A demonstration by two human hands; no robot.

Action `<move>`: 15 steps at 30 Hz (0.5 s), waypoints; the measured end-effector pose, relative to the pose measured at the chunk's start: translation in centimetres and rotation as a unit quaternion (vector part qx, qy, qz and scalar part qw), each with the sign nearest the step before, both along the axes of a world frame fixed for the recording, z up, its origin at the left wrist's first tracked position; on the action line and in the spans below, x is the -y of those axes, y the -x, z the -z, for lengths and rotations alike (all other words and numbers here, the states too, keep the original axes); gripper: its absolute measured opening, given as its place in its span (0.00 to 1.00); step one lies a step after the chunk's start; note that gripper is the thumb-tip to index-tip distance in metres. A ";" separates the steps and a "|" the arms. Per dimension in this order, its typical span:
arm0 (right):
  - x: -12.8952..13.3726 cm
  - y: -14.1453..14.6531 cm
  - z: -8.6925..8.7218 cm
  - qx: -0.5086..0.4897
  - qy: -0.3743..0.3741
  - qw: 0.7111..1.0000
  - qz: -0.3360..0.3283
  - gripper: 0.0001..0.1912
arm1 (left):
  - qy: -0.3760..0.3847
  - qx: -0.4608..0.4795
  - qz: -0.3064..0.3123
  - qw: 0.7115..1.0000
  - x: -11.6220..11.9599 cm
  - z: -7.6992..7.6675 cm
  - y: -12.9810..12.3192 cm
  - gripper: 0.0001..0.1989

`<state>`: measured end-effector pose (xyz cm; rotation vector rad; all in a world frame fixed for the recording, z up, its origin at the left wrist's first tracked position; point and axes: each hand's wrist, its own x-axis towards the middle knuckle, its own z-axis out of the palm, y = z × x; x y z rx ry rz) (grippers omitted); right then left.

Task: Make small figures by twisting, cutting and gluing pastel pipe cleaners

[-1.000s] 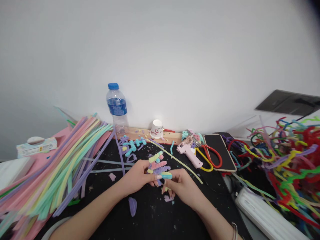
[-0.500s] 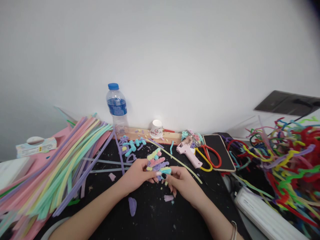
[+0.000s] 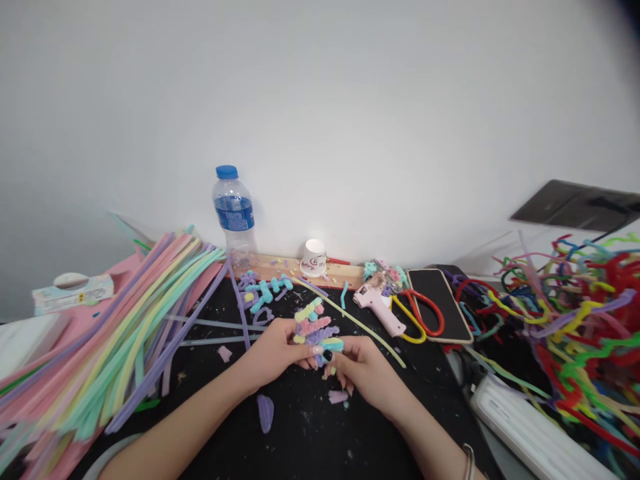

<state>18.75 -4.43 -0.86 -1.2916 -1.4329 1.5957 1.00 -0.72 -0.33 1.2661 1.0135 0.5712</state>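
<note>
A small pipe-cleaner craft piece (image 3: 315, 327) in pink, purple, yellow and blue is held between both hands above the black table surface (image 3: 300, 447). My left hand (image 3: 277, 349) pinches it from the left, thumb on its lower part. From the right, my right hand (image 3: 363, 367) grips its lower right end, where blue and yellow fuzzy strips show beside the thumb. The thumbs nearly meet at the piece's bottom. Fingers hide its underside. Below the hands lie a purple fuzzy oval (image 3: 265, 413) and a pale purple scrap (image 3: 338, 397).
Pastel pipe cleaners (image 3: 145, 320) are heaped at left, tangled bright ones (image 3: 585, 333) at right. A water bottle (image 3: 234, 217) and paper cup (image 3: 314, 259) stand by the wall. A pink glue gun (image 3: 380, 310), red-and-yellow-handled scissors (image 3: 434, 313), phone (image 3: 440, 307) and white power strip (image 3: 530, 427) lie right.
Almost nothing differs. Both hands keep their hold on the craft piece, with only a very slight shift of the fingers and the view.
</note>
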 end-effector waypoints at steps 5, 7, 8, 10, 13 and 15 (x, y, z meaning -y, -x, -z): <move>0.1 0.1 -0.1 0.008 -0.009 1.000 0.010 0.10 | -0.001 0.003 0.003 1.000 0.0 -0.1 0.0 0.09; 0.1 0.2 -0.1 0.011 -0.012 1.000 0.013 0.10 | -0.001 0.008 0.005 1.000 0.1 -0.2 0.0 0.09; 0.2 0.2 -0.1 0.013 -0.014 1.000 0.013 0.10 | 0.001 0.008 0.004 1.000 0.1 -0.2 0.0 0.09; 0.1 0.2 -0.2 0.018 -0.016 1.000 0.011 0.10 | 0.003 0.009 0.003 1.000 0.1 -0.2 0.0 0.08; 0.1 0.3 -0.3 0.026 -0.017 0.999 0.011 0.10 | -0.002 0.010 0.003 1.000 0.0 -0.3 0.0 0.08; 0.0 0.3 -0.4 0.033 -0.014 0.999 0.015 0.10 | -0.008 0.009 -0.001 1.000 0.0 -0.3 -0.1 0.07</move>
